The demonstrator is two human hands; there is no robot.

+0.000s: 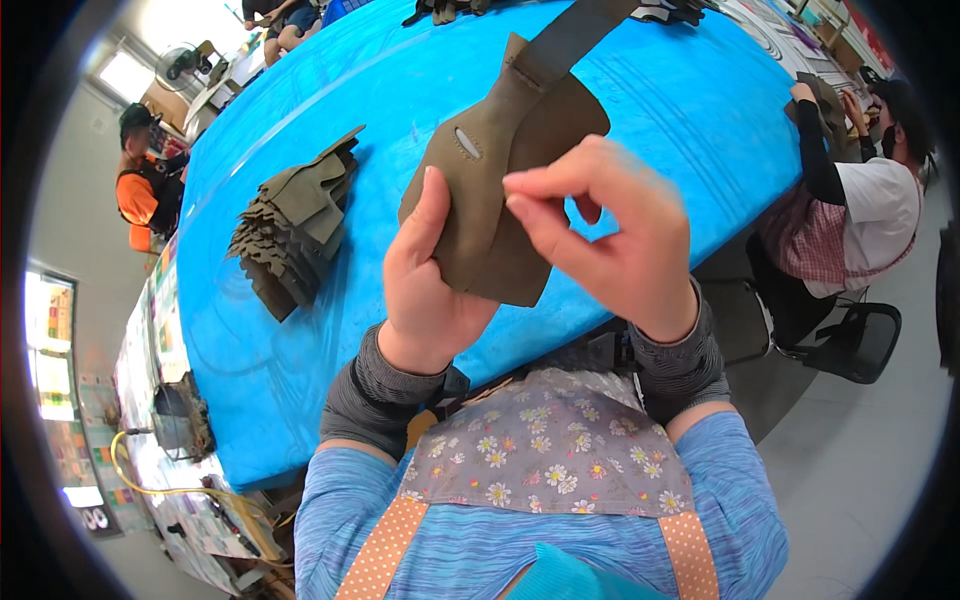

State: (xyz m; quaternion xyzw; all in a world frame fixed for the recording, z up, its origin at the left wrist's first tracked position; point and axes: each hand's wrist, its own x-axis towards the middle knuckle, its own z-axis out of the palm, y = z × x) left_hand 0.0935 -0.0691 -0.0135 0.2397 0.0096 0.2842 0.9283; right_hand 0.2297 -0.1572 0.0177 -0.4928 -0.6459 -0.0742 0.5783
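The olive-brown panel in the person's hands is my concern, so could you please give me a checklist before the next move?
1. Left hand gripping the olive-brown panel: ok.
2. Right hand pinching something: cannot tell; thumb and forefinger nearly meet over the panel.
3. Oval slot uncovered: ok.
4. Strap fully in view: not ok, its upper end leaves the picture.
5. Stack of brown pieces apart from both hands: ok.

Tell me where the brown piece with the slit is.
In the head view's upper middle, the brown piece is held in the left hand over the blue table, right of the brown stack.
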